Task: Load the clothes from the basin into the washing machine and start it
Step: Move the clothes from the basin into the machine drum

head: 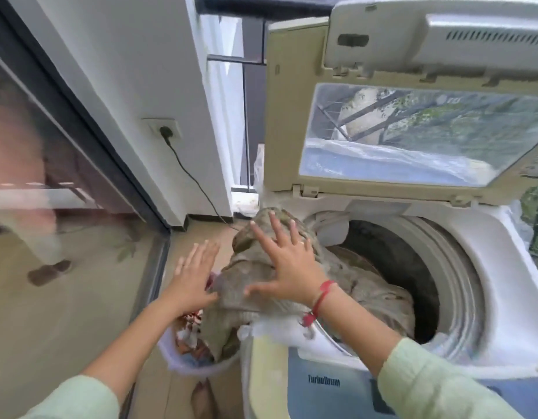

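A top-loading washing machine (491, 267) stands at the right with its lid (286, 122) raised. A large olive-green cloth (249, 276) hangs over the machine's left rim, partly inside the drum (461, 285) and partly trailing down into the white basin (168, 355) on the floor. The basin holds several other coloured clothes (189, 331). My right hand (287, 264) lies flat on the cloth with fingers spread. My left hand (192, 276) is open, fingers apart, at the cloth's left edge above the basin.
A glass sliding door (65, 207) fills the left side. A wall socket (163, 128) has a black cord (195, 182) running down behind the machine. The machine's front panel (325, 385) is below my right arm. Tiled floor (183, 240) lies between door and machine.
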Tool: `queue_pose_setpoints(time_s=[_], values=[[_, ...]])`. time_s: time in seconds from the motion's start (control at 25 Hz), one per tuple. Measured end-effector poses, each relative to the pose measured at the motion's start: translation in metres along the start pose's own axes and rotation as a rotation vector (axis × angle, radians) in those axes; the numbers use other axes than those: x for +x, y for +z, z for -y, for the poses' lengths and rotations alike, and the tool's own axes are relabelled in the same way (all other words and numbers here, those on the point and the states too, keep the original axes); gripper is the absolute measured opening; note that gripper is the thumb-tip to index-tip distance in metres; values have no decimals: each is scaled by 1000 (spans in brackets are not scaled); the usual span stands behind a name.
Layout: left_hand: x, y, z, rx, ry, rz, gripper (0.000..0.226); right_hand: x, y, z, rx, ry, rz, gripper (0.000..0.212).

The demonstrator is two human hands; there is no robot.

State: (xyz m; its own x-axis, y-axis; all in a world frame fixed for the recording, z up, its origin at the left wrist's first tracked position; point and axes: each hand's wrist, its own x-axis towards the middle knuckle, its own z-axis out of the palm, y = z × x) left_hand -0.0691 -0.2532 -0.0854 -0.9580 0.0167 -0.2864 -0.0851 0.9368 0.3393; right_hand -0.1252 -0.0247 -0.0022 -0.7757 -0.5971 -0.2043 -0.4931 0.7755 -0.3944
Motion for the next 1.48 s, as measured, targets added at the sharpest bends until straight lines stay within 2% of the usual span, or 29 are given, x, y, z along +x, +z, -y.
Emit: queue_pose_setpoints(time_s=[0.04,0.12,0.2,0.24,0.28,0.32,0.4,0.44,0.48,0.56,0.64,0.72,0.76,0.8,0.84,0.88,0.92,0.96,1.0,1.08,1.12,1.16,1.2,1.28,1.32,1.36,1.4,1.48], values=[[-1,15,11,34,-35,108,115,14,9,19,-84,43,76,88],[6,43,12,-14,-13,180,121,27,21,38,-180,154,77,53],[18,60,1,-248,19,115,103,26,27,45,-281,164,0,31],[22,61,-8,-377,30,80,80,23,28,45,-272,116,-49,27],[22,57,-18,-446,21,-13,55,17,27,42,-215,56,-97,27],[20,53,-24,-480,-7,-169,43,9,25,36,-112,4,-158,31],[9,26,-45,-567,-102,-484,55,-15,6,18,195,-2,-345,30],[5,8,-59,-580,-54,-655,62,-30,-8,3,326,29,-490,27],[1,-14,-81,-546,76,-799,60,-47,-25,-15,400,65,-649,31],[-2,-55,-144,-382,377,-938,49,-89,-64,-51,407,124,-907,30],[6,-66,-218,-289,526,-888,47,-130,-93,-91,276,210,-1112,25],[22,-42,-275,-166,496,-638,58,-156,-93,-137,102,350,-1198,29],[35,-21,-289,-51,456,-410,63,-163,-81,-162,3,395,-1136,32],[46,-2,-298,89,392,-128,66,-169,-66,-188,-111,417,-949,36],[53,13,-299,219,328,164,67,-171,-47,-210,-221,421,-621,41],[54,21,-297,308,306,413,66,-169,-28,-222,-298,447,-209,46],[51,24,-293,323,353,575,62,-167,-10,-224,-333,465,166,47],[45,21,-284,255,449,597,58,-161,1,-216,-302,463,371,44],[37,12,-271,135,536,477,54,-151,5,-202,-248,435,366,41],[21,-19,-232,-50,533,27,53,-125,0,-169,-42,347,-8,49],[15,-35,-203,-16,453,-168,56,-108,-7,-147,124,281,-150,58],[13,-50,-167,107,332,-291,62,-90,-16,-127,293,208,-192,70],[12,-62,-129,271,152,-302,74,-68,-21,-108,448,150,-165,84],[20,-68,-72,496,-169,-70,98,-27,-15,-78,596,102,-41,106],[27,-60,-57,457,-191,39,109,-10,-8,-68,600,119,14,107],[34,-47,-51,346,-112,93,115,0,3,-64,579,151,33,99],[41,-33,-53,209,-9,123,110,6,15,-63,562,173,-17,81],[51,-14,-64,-74,80,55,80,1,29,-66,517,176,-291,41]])
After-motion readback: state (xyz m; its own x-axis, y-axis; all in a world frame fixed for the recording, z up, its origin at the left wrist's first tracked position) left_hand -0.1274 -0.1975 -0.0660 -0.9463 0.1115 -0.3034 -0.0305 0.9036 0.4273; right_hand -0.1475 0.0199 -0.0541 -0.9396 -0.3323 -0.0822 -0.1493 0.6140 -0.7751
